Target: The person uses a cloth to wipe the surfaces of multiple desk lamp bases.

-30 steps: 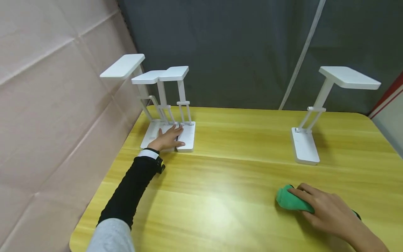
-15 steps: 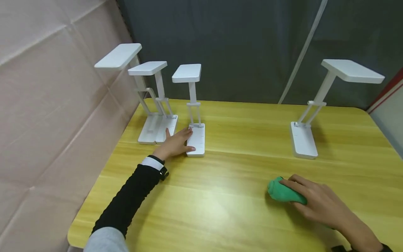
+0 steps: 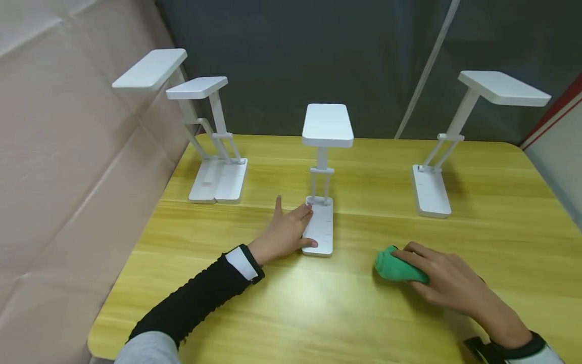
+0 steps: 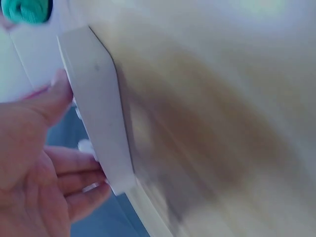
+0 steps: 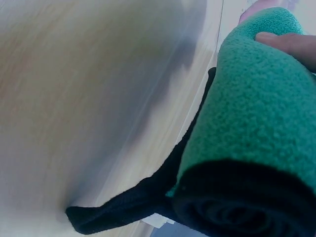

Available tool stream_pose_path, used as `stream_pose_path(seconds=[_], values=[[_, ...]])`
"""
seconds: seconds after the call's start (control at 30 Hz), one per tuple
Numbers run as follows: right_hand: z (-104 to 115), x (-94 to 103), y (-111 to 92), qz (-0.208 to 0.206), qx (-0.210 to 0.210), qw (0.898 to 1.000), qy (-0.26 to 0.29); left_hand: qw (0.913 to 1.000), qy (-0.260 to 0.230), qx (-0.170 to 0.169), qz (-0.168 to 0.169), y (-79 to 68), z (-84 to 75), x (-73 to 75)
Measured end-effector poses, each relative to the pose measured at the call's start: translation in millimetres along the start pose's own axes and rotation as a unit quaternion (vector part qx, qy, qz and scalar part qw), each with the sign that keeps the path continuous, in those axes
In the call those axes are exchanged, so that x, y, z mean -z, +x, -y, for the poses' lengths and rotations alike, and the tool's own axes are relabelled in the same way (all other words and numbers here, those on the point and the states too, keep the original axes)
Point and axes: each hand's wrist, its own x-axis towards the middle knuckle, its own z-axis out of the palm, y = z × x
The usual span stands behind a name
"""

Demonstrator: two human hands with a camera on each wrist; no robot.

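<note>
A cloth point(image 3: 400, 267) is grasped at lower right; a lamp point(image 3: 322, 159) is touched at centre.
The rolled green cloth is clasped in the right grip point(image 3: 447, 275) over the tabletop point(image 3: 318, 323); the white lamp's base is touched by the left grip point(image 3: 284, 235), uncurled with fingers spread. Farther back, another lamp point(image 3: 463, 115) is seen at right, two adjoining lamps point(image 3: 217, 114) at upper left.

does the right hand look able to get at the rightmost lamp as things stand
Probably yes: nothing visible stands between the right hand and the rightmost lamp, though the hand holds a green cloth it may need to set down.
</note>
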Motion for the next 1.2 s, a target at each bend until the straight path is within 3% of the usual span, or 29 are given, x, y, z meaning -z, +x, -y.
stream_pose_path(seconds=[0.27, 0.4, 0.57, 0.8, 0.93, 1.03, 1.2], values=[[1, 3.6, 19, 0.006, 0.007, 1.000, -0.005, 0.9995, 0.030, 0.000, -0.013, 3.4, -23.5, 8.2], [4, 2.7, 37, 0.014, -0.006, 1.000, -0.022, 0.9998, 0.018, -0.008, -0.009, 3.4, -22.1, 9.3], [9, -2.0, 75, 0.000, -0.040, 0.996, -0.083, 0.9986, -0.042, -0.018, -0.025, 0.5, -11.3, 7.0], [25, -25.9, 119, -0.024, -0.059, 0.983, -0.170, 0.9962, -0.066, -0.038, -0.043, -4.5, -7.1, -2.9], [33, -41.0, 123, -0.027, -0.049, 0.974, -0.218, 0.9947, -0.081, -0.034, -0.053, -2.8, -11.7, -6.0], [38, -47.3, 120, -0.016, -0.015, 0.968, -0.250, 0.9948, -0.080, -0.025, -0.059, -2.0, -13.7, -5.6], [47, -44.4, 110, 0.006, 0.032, 0.968, -0.250, 0.9963, -0.065, -0.015, -0.054, -1.3, -14.3, -3.8]])
